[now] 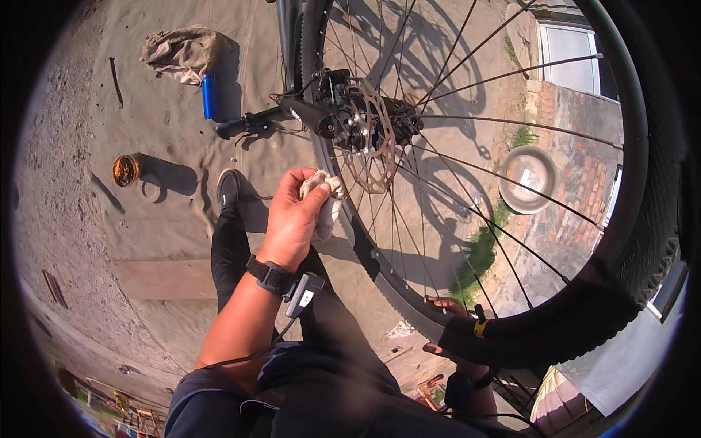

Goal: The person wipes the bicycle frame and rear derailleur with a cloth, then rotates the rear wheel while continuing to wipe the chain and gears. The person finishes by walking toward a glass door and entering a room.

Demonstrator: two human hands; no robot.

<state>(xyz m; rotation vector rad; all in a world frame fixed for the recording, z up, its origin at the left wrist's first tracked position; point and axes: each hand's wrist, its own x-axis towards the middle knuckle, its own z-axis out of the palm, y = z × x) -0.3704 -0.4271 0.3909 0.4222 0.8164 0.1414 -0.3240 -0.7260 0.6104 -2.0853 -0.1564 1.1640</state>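
Tyre (471, 344) looked like matt, rough-treaded rubber, brake rotor (375, 180) smooth bare metal, rag (328, 215) creased soft matt cloth, wrist strap (270, 275) matt, blue cylinder (210, 97) smooth and glossy, groundsheet (171, 233) dull wrinkled fabric, tin (125, 171) rusty-looking metal, basin (544, 196) smooth and dull, brickwork (578, 179) rough and matt.

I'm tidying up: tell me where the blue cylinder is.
In the head view's upper left, the blue cylinder sits between the crumpled cloth and the black handlebar grip.
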